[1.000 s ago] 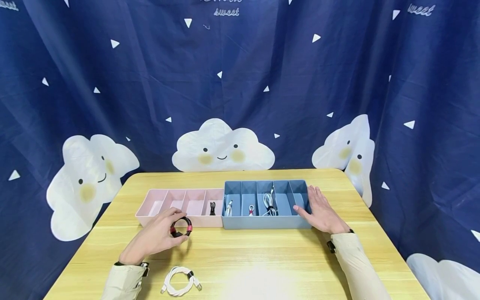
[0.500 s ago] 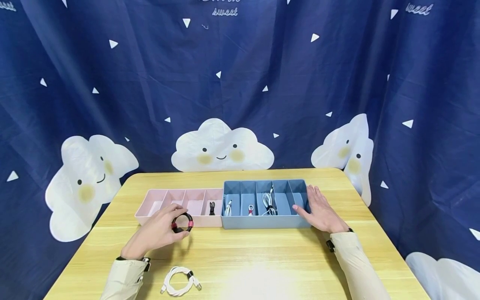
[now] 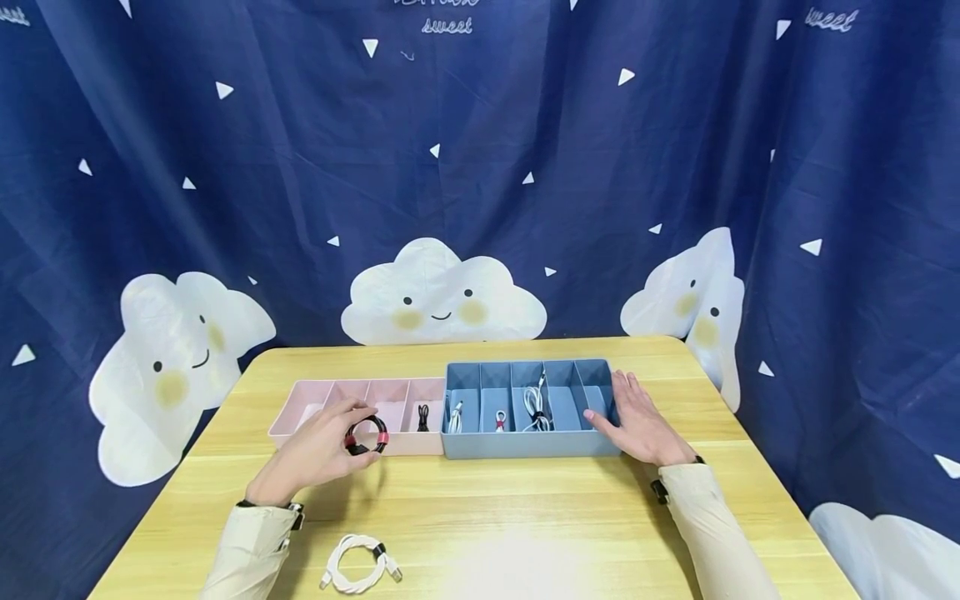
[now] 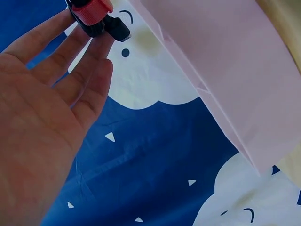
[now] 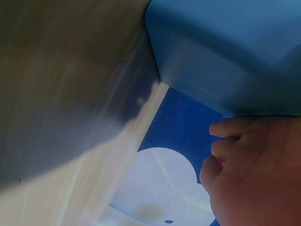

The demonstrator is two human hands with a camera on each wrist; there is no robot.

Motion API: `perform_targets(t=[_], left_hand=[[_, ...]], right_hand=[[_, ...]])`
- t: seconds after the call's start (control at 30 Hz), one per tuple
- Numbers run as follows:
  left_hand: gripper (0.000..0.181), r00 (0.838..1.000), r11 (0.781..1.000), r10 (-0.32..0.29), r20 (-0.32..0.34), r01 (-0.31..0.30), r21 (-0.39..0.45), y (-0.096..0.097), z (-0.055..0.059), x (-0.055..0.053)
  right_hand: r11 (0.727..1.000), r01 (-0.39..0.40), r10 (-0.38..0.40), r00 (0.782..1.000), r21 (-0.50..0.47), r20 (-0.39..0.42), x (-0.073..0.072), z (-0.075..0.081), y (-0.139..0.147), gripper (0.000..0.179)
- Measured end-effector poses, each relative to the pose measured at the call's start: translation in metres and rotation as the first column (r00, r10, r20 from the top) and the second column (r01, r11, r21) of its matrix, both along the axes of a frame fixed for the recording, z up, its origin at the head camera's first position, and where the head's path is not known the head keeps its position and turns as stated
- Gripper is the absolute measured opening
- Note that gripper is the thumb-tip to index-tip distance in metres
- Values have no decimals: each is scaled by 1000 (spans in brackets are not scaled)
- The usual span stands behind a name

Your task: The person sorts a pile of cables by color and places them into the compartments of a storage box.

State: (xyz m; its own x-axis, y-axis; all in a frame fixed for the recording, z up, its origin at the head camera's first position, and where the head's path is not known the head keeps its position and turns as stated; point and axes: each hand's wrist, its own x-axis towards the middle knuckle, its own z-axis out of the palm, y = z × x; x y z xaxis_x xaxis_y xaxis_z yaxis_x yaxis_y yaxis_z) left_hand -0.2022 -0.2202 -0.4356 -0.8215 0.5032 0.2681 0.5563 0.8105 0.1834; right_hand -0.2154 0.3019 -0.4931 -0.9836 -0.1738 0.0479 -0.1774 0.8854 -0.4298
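My left hand [image 3: 318, 446] pinches a coiled black cable [image 3: 358, 448] between thumb and fingertips, just in front of the pink divided box [image 3: 416, 445]. Red straps [image 4: 91, 12] bind the coil, and a black plug [image 4: 117, 29] sticks out in the left wrist view. Against the right end of the blue divided box [image 3: 532, 446] rests my right hand [image 3: 645, 429], its fingers extended along the side and its thumb over the rim. In the right wrist view its fingers lie beside the blue wall [image 5: 197, 70].
A coiled white cable [image 3: 336, 567] with a black strap lies on the near table. One pink compartment holds a small black cable [image 3: 423, 418]. Blue compartments hold a white cable [image 3: 456, 418], a small red-tied cable [image 3: 501, 421] and a larger white cable [image 3: 536, 408]. A blue curtain [image 3: 480, 208] hangs behind.
My left hand has moved slightly away from me and to the right, bringing the coiled black cable nearer the pink box. The right hand stays against the blue box.
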Motion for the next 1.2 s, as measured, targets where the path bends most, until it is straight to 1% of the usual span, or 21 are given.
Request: perform_targets(t=[0.23,0.53,0.67,0.87,1.1,1.2], left_hand=[[63,1000,1000,-11,-14,11,8,1,6,-8],[60,1000,1000,-7,-5,7,1,2,13,-15],[60,1000,1000,-15,1,15,0,2,16,-19],[62,1000,1000,-10,27,10,0,1,16,-24],[63,998,999,-28,53,27,17,4,16,-32],[64,997,1000,-20,73,19,14,5,17,-34]], right_hand=[[1000,1,-1,1000,1,5,-1,-1,-1,105],[1000,-6,6,1000,-11,-4,0,3,-1,104],[1000,-2,2,1000,-18,-10,1,5,-1,103],[1000,1,-1,1000,-7,-7,1,5,0,103],[1000,-1,1,1000,-7,-7,0,3,0,103],[1000,-3,3,1000,-7,0,0,2,0,104]])
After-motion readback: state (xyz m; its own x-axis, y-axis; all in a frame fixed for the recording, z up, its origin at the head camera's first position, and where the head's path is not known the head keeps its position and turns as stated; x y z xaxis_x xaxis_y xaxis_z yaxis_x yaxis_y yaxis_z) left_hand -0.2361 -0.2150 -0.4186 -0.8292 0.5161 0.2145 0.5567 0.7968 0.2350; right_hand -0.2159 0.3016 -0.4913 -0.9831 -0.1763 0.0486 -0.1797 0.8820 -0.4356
